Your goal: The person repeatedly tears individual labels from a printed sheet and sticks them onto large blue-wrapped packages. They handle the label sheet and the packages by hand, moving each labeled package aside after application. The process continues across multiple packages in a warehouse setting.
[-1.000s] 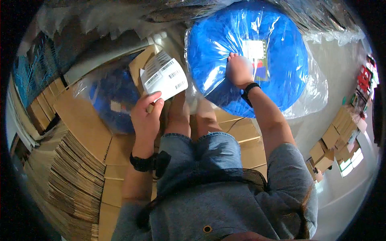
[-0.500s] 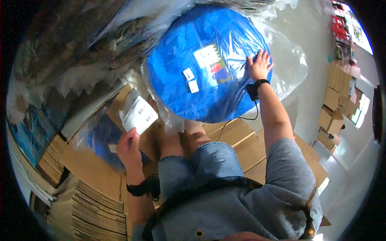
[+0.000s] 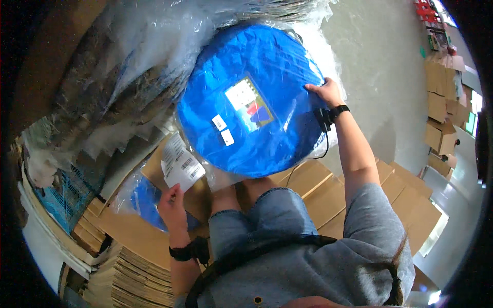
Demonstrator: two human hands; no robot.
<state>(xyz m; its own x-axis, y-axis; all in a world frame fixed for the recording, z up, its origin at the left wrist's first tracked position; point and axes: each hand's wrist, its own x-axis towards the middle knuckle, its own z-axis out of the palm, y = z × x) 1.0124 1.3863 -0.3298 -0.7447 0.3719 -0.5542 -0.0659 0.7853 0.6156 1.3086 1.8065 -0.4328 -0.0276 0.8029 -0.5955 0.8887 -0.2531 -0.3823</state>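
In front of me lies a large round blue fabric package point(image 3: 290, 105) in a clear plastic bag. A printed card point(image 3: 251, 105) shows through the plastic near its middle. Two small white barcode stickers sit to the card's left, an upper sticker point(image 3: 219, 122) and a lower sticker point(image 3: 227, 137). My right hand point(image 3: 328, 93) grips the package's right edge, thumb on top and fingers curled out of sight over the rim. My left hand point(image 3: 173, 208) pinches the lower end of a white sheet of barcode labels point(image 3: 183, 163), held beside the package's lower left edge.
Cardboard point(image 3: 313, 179) lies around my legs. Another blue item in plastic point(image 3: 146, 203) rests at the lower left, above a stack of flattened cartons point(image 3: 138, 280). Crumpled plastic wrap point(image 3: 149, 56) covers the far left. Cartons point(image 3: 436, 105) stand on the right across the grey floor point(image 3: 377, 66).
My right hand has shifted from lying spread on the plastic to gripping the package's edge. The package appears lower and further left in view. The label sheet stays in my left hand.
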